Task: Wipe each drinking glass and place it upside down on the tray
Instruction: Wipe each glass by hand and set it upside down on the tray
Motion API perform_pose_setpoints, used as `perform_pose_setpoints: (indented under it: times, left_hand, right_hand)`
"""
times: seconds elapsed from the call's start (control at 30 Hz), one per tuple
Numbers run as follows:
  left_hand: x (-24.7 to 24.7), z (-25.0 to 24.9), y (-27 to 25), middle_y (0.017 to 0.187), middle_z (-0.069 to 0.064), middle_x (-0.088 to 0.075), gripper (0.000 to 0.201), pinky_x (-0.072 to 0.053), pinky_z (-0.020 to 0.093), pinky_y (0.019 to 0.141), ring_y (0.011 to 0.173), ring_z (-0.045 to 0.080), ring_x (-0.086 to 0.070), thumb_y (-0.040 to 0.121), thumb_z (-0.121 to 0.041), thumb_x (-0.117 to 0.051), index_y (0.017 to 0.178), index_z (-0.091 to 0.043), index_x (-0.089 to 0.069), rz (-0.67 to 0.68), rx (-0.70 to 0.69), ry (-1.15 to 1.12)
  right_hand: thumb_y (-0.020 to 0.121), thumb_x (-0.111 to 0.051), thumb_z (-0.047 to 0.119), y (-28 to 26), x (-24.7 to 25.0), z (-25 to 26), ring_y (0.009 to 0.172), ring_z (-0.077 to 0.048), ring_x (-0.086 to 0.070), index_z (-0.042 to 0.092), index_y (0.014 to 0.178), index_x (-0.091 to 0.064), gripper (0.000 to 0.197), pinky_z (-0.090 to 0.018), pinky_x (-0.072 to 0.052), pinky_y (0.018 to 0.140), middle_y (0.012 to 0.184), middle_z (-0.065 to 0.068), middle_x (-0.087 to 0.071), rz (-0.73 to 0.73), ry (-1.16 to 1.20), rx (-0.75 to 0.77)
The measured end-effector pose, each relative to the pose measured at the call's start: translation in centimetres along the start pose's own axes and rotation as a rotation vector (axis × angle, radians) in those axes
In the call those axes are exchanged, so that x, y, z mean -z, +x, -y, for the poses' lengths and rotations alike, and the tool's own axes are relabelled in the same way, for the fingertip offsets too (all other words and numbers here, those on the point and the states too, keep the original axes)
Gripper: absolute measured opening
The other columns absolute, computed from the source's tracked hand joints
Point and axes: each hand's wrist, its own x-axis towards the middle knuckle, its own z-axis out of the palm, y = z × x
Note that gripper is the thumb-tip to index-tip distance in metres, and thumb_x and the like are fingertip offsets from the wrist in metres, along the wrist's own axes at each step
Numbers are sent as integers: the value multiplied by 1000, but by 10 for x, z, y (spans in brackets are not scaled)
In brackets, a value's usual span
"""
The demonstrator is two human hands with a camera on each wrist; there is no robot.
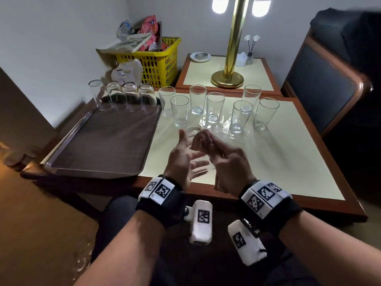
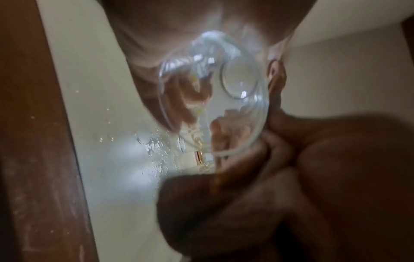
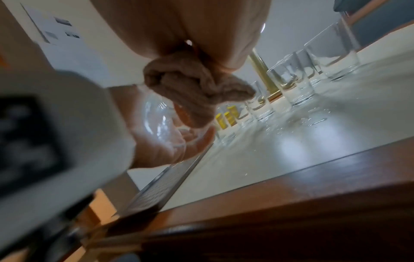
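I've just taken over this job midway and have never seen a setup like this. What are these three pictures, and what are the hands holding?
There is no machine here. A person works with two bare hands, and each wrist wears a band carrying a small camera. The wide picture comes from a camera on the head, looking down. The other two pictures look along each wrist. The left hand holds a clear glass on its side. The right hand grips a bunched brownish cloth close to it, apparently for wiping. On the cream table stand seven upright glasses, with water drops near them. Four upside-down glasses sit on the brown tray to the left.
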Motion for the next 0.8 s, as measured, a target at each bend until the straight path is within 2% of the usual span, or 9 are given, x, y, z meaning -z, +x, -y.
perform_pose_setpoints:
  times: [0.1, 0.17, 0.27, 0.37, 0.47, 0.57, 0.67, 0.73, 0.8]
  left_hand:
    - [-2, 5, -5, 111, 15, -66, 45, -53, 35, 73, 85, 25, -67, 96, -50, -61, 123, -15, -57, 90, -20, 149]
    - [-5, 8, -3, 107, 11, -66, 64, -49, 31, 65, 77, 22, -63, 81, -72, -64, 116, -18, -62, -37, -70, 101]
    - [-3, 10, -2, 121, 16, -67, 79, -54, 46, 88, 102, 34, -67, 86, -84, -39, 125, -21, -66, -75, -5, -73]
    - [1, 5, -7, 118, 15, -67, 43, -55, 50, 89, 96, 30, -70, 95, -55, -58, 120, -20, -59, 71, -16, 82]
    - [5, 0, -2, 110, 8, -69, 55, -50, 38, 74, 83, 22, -64, 90, -71, -53, 118, -24, -62, -64, -122, 29]
    - [11, 2, -3, 119, 12, -70, 70, -52, 43, 85, 96, 29, -69, 95, -73, -34, 132, -20, -62, -91, -105, -90]
    - [9, 5, -10, 116, 12, -67, 73, -53, 39, 77, 96, 28, -68, 81, -52, -70, 140, -15, -50, 49, -98, 40]
    - [5, 7, -8, 105, 6, -67, 72, -48, 33, 70, 84, 22, -62, 73, -62, -80, 128, -20, -59, -24, -162, 22]
    - [3, 6, -6, 106, 4, -67, 66, -48, 35, 73, 85, 22, -58, 77, -85, -54, 109, -30, -72, -154, -156, -90]
  right_hand:
    - [101, -56, 40, 15, 10, -11, 49, -10, -58, 42, 133, -64, 33, -27, -45, 50, 67, 16, -68, -82, 71, -101]
    - [102, -58, 36, 8, 7, -7, 51, -12, -58, 40, 134, -64, 33, -29, -47, 51, 73, 3, -73, -40, 77, -65]
    - [100, -63, 22, -6, -3, 1, 80, -1, -69, 31, 134, -64, 35, -30, -58, 76, 108, 12, -75, 40, 60, 6]
    - [102, -59, 32, 11, 6, 4, 55, -9, -63, 38, 129, -67, 29, -33, -54, 55, 92, 1, -79, -62, 97, -75]
    - [102, -60, 25, 6, 2, 14, 47, -6, -53, 31, 130, -68, 29, -23, -45, 44, 83, 1, -73, -19, 130, -47]
    - [102, -62, 23, -8, -8, 20, 69, 3, -62, 26, 136, -63, 35, -26, -56, 66, 107, 1, -77, 70, 21, 81]
    - [102, -59, 28, 11, 0, 11, 70, -28, -73, 33, 132, -66, 31, -45, -62, 62, 100, -11, -78, -45, 94, -52]
    - [101, -59, 31, 8, -2, 11, 80, -38, -74, 38, 128, -68, 29, -56, -61, 67, 102, -9, -78, -51, 132, -53]
    - [100, -62, 30, -8, -8, 13, 94, -20, -75, 36, 130, -67, 31, -45, -62, 84, 111, 4, -77, 35, 72, 20]
